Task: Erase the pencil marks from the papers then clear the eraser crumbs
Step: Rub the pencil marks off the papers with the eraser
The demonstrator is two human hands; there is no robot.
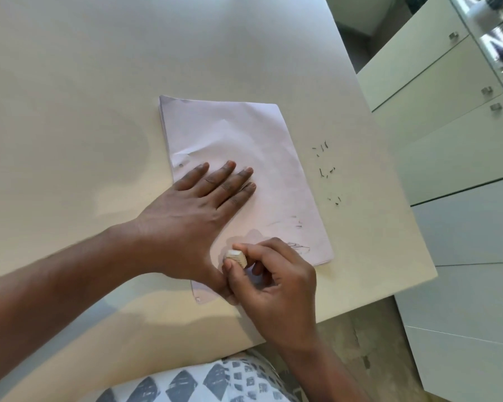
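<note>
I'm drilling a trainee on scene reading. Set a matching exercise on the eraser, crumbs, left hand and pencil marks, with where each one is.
Things:
1. eraser
2. crumbs
3. left hand
4. pencil marks

Places:
A. flat on the paper
B. on the table, right of the paper
C. pinched in the right hand
D. near the paper's lower right corner

Pairs: 1-C, 2-B, 3-A, 4-D

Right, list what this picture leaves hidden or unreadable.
- Head view: the left hand and right hand cover the near part of the top paper; any marks beneath are hidden.
- The eraser tip's contact with the paper is hidden by fingers.
- The eraser crumbs are too small to count.
- The stack's sheet count is unreadable.
</note>
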